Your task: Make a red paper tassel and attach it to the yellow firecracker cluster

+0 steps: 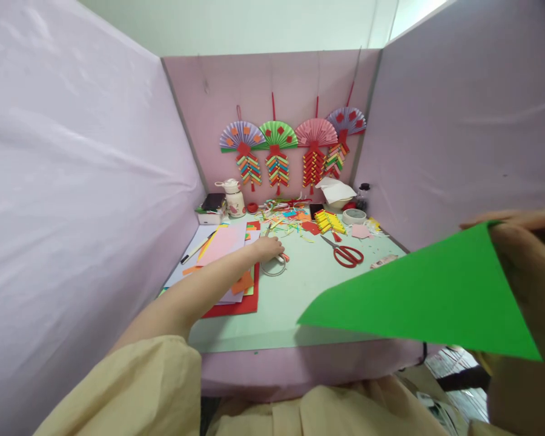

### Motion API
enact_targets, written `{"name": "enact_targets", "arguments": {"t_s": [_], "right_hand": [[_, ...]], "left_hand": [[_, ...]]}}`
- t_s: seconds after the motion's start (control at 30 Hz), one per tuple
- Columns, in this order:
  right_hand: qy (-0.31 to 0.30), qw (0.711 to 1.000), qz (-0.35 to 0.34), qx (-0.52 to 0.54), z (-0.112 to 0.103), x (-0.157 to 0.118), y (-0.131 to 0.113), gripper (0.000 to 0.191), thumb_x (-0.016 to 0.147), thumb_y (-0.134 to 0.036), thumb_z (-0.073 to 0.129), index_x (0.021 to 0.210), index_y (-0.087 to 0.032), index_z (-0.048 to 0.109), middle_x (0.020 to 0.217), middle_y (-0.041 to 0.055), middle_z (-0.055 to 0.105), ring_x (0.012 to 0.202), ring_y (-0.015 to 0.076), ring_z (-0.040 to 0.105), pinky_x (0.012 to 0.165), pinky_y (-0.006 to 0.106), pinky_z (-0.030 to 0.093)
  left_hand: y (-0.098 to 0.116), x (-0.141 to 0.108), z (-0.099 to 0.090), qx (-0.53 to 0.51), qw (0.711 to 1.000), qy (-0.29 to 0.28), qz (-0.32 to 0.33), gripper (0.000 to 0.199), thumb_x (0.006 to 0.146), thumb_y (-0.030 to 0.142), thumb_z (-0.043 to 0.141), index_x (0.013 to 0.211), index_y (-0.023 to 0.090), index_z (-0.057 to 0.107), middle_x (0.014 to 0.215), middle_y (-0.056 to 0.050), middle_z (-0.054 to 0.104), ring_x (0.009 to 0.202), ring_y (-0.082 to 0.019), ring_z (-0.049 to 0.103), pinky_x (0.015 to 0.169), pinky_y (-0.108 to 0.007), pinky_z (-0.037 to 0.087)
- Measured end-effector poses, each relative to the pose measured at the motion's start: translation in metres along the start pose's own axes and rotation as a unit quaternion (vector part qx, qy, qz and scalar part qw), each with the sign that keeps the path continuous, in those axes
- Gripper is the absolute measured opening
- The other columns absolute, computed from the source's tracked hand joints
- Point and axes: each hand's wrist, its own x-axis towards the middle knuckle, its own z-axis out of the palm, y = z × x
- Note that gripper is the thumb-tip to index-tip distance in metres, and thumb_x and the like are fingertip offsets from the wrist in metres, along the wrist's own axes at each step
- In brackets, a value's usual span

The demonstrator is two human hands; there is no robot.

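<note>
My right hand (531, 233) pinches the top corner of a large green sheet of paper (418, 293), which slants over the front right of the table. Toward the middle, my left hand (269, 248) reaches down with its fingers curled together. Under and beside those fingers lie a small white and red object (283, 258) and a thin clear ring (272, 274); what the fingertips hold, if anything, is hidden. Left of that hand is a stack of coloured paper (222, 242) with a red sheet (236, 309) at the bottom. Red-handled scissors (349, 255) lie open to the right.
Paper scraps (286, 218) are strewn along the back. Near them are yellow paper rolls (329, 222), a tape roll (354, 217), a bottle (235, 198) and a bowl (338, 200). Several fan decorations (277, 134) hang on the back wall. Fabric walls (86, 151) flank the table.
</note>
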Motion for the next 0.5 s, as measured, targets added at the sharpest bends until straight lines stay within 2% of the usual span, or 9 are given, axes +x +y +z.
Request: {"name": "enact_targets", "arguments": {"t_s": [0.1, 0.2, 0.3, 0.37, 0.4, 0.5], "right_hand": [[-0.071, 0.997, 0.018, -0.021, 0.008, -0.010, -0.007, 0.030, 0.056, -0.060, 0.075, 0.052, -0.033, 0.063, 0.074, 0.0081, 0.069, 0.070, 0.0278, 0.064, 0.048, 0.044, 0.042], [-0.117, 0.992, 0.023, -0.040, 0.013, -0.012, -0.008, 0.029, 0.061, -0.059, 0.073, 0.053, -0.033, 0.062, 0.075, 0.0076, 0.069, 0.071, 0.0267, 0.063, 0.054, 0.044, 0.045], [-0.100, 0.995, 0.017, -0.012, 0.024, -0.002, -0.005, 0.024, 0.066, -0.051, 0.073, 0.059, -0.030, 0.064, 0.076, 0.0070, 0.068, 0.064, 0.0216, 0.061, 0.053, 0.038, 0.043], [-0.057, 0.998, -0.002, 0.015, 0.040, 0.012, -0.001, 0.020, 0.066, -0.045, 0.074, 0.065, -0.027, 0.066, 0.069, 0.0045, 0.065, 0.057, 0.0172, 0.056, 0.051, 0.034, 0.040], [-0.042, 0.999, -0.027, 0.016, 0.052, 0.022, 0.001, 0.021, 0.064, -0.044, 0.074, 0.062, -0.025, 0.064, 0.063, 0.0029, 0.062, 0.055, 0.0156, 0.053, 0.051, 0.032, 0.039], [-0.102, 0.994, -0.038, 0.012, 0.095, 0.052, 0.007, 0.020, 0.065, -0.035, 0.072, 0.059, -0.019, 0.061, 0.057, -0.0008, 0.056, 0.053, 0.0119, 0.048, 0.052, 0.028, 0.036]], "left_hand": [[-0.010, 0.013, 0.001, 0.001, 1.000, 0.020, 0.003, 0.017, 0.081, 0.007, 0.053, 0.086, 0.019, 0.063, 0.096, -0.012, 0.065, 0.096, -0.023, 0.056, 0.080, -0.033, 0.044], [-0.031, 0.032, -0.006, 0.002, 0.999, 0.047, -0.005, 0.018, 0.078, 0.004, 0.053, 0.084, 0.018, 0.064, 0.096, -0.014, 0.065, 0.099, -0.025, 0.055, 0.082, -0.033, 0.043], [-0.060, 0.047, -0.019, -0.001, 0.997, 0.074, -0.017, 0.018, 0.074, 0.002, 0.055, 0.081, 0.016, 0.064, 0.094, -0.014, 0.065, 0.098, -0.025, 0.055, 0.084, -0.032, 0.040], [-0.082, 0.048, -0.026, -0.003, 0.995, 0.093, -0.028, 0.018, 0.073, 0.001, 0.054, 0.079, 0.016, 0.064, 0.095, -0.015, 0.065, 0.096, -0.024, 0.055, 0.085, -0.032, 0.040], [-0.092, 0.045, -0.029, -0.004, 0.994, 0.100, -0.034, 0.018, 0.072, 0.002, 0.053, 0.076, 0.016, 0.063, 0.092, -0.015, 0.066, 0.093, -0.024, 0.056, 0.084, -0.032, 0.039], [-0.122, 0.023, -0.034, -0.011, 0.990, 0.127, -0.057, 0.018, 0.071, 0.004, 0.053, 0.062, 0.018, 0.059, 0.074, -0.011, 0.064, 0.082, -0.022, 0.056, 0.080, -0.030, 0.040]]}}
